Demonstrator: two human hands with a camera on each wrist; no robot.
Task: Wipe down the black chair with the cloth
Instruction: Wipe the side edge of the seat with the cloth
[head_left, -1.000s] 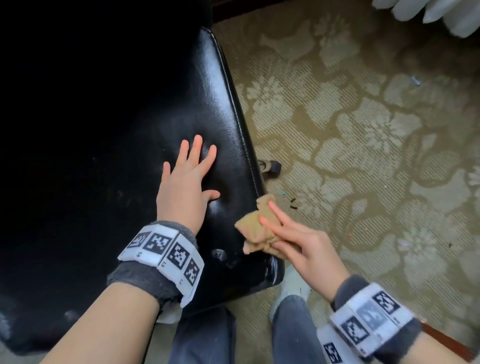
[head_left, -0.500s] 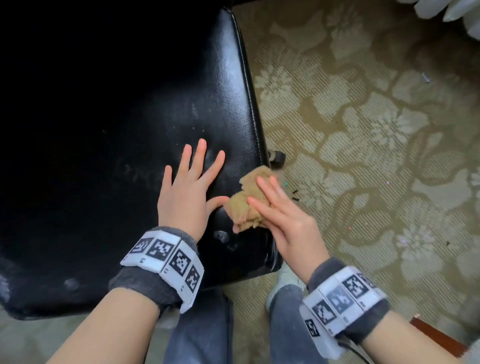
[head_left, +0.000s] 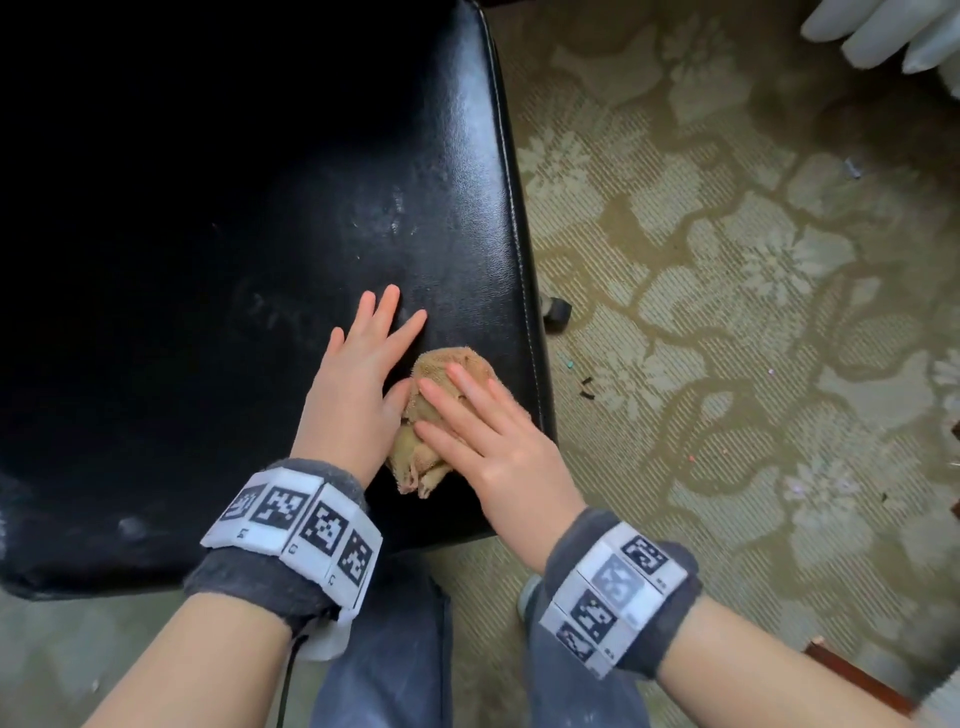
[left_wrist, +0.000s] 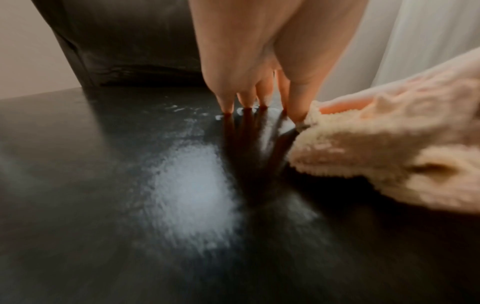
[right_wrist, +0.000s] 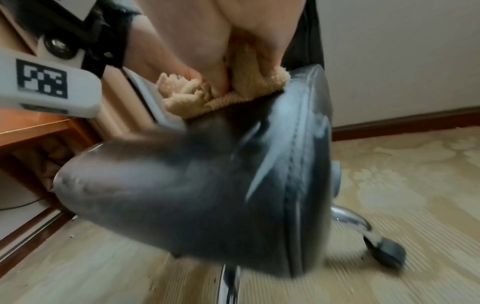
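Black leather, glossy and smudged, fills the left of the head view: the chair (head_left: 311, 218) seat, with its stitched right edge running from far to near. The cloth (head_left: 441, 415), a tan terry wad, now lies on the seat near that edge, where a second ago it was held off the right rim; the right hand (head_left: 498, 441) has come inward and presses it down with straight, slightly spread fingers (head_left: 441, 395). The left hand (head_left: 358, 389) stays flat on the leather just left of the cloth, fingers straight and lightly fanned, thumb touching the wad. So the wiping contact has begun (only at the near right corner, by my judgement). Pale streaks show farther in and to the left, possibly dust, though the wrist views are blurred. Open seat lies far and left; the bracing hand blocks a direct leftward stroke, and the right seam is close.
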